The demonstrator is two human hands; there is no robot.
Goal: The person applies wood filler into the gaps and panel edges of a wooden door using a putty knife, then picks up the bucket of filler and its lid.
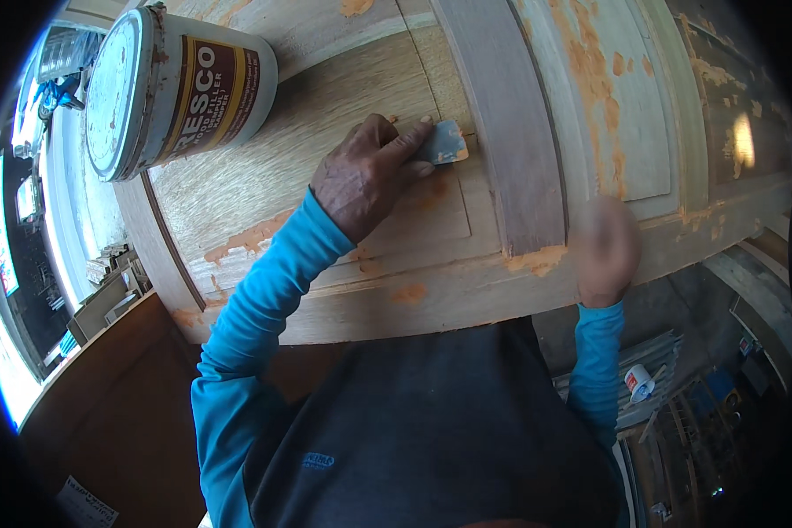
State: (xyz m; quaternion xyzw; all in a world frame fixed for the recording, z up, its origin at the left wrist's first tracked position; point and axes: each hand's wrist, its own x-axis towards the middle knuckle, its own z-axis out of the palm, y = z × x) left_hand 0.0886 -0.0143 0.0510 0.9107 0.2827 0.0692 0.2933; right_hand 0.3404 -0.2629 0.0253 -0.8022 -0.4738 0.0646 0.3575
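Fingers of the left hand [361,180] are pinched together on a small scraper [450,143], whose flat grey-blue blade carries orange smears along its edge. The scraper is over the inset part of a wooden panel [326,106], close to a raised grey-brown strip [510,123]. The rest of the scraper is hidden beneath the fingers. The right hand [609,251] is blurred near the panel's near edge, beyond the end of that strip; whether its fingers are apart or closed on something cannot be told.

The strip stands between the two hands. A big bucket [119,97] with a pale lid and a dark red and yellow label takes up the panel's far left corner, well apart from the scraper, and covers part of the wood. Orange filler [251,236] lies in patches by the left forearm, along the near edge and in long streaks right of the strip. At the far right, a browner, shiny stretch of wood [739,106] bears a bright reflection.

Below the panel at the right, a white pot [639,385] lies tipped among slats. At the lower left are a brown board [106,405] and a sheet of paper [88,506].
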